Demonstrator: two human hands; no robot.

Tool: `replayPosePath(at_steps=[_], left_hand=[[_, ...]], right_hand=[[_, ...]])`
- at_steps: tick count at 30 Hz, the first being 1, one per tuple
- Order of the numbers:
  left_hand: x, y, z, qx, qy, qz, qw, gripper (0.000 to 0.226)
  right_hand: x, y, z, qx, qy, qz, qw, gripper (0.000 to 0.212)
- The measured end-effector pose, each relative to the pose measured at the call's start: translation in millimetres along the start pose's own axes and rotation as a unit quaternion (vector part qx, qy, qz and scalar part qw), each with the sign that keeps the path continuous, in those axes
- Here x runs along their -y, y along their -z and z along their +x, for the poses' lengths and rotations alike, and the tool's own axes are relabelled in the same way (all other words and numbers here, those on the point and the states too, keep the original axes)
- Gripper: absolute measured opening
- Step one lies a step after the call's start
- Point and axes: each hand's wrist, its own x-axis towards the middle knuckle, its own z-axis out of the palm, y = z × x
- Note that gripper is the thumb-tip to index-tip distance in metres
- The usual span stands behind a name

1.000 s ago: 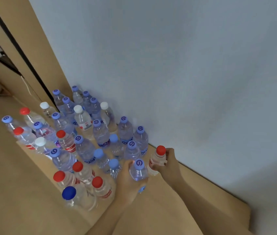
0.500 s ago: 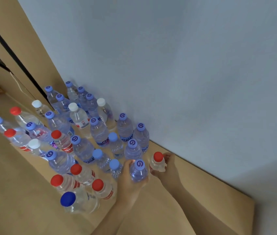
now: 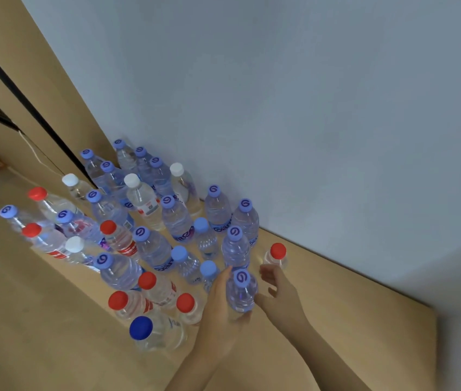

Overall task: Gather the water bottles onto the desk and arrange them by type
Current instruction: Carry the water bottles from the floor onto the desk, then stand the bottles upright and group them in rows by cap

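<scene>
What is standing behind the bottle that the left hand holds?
Directly behind the held bottle stands another bottle with a purple swirl cap, and behind that, two more by the wall. The left hand covers the held bottle's left side and base.

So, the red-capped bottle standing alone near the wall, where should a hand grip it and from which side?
Probably by the body just under the red cap, coming from the near right side. The red-capped bottle stands upright, apart from the crowd, with bare desk to its right. The right hand is open just in front of it, while the left hand holds a purple-capped bottle.
</scene>
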Motion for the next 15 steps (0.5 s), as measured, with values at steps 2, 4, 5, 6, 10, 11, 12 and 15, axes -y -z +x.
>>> replayPosePath(at_steps=[2,4,5,6,10,11,12,15], left_hand=[[6.2,6.1,-13.0,-0.011,-0.029,0.049,0.998,0.081],[9.3,13.3,-19.2,0.001,-0.024,0.054,0.998,0.082],[11.5,15.9,-21.3,0.004,-0.017,0.056,0.998,0.082],[11.8,18.8,-23.5,0.013,-0.003,0.066,0.998,0.081],[12.2,27.7,-26.1,0.033,0.02,0.07,0.997,0.074],[10.4,29.6,-25.3,0.038,0.024,0.07,0.997,0.073],[8.6,32.0,-24.1,0.042,0.024,0.069,0.996,0.073],[-1.9,39.8,-19.0,0.052,0.017,0.057,0.997,0.072]], right_hand=[[4.4,-6.0,-0.6,0.036,0.028,-0.021,0.999,0.055],[3.9,-12.3,2.4,0.048,0.052,-0.032,0.997,0.044],[3.4,-15.6,4.0,0.057,0.053,-0.02,0.997,0.04],[2.5,-18.9,4.6,0.071,0.048,-0.012,0.996,0.04],[0.4,-22.1,6.1,0.046,0.055,-0.005,0.997,0.061],[-0.1,-21.0,6.4,0.036,0.061,0.001,0.997,0.06],[3.1,-19.8,5.6,0.032,0.063,0.001,0.997,0.059],[21.5,-11.9,-2.5,0.032,0.069,0.009,0.997,0.058]])
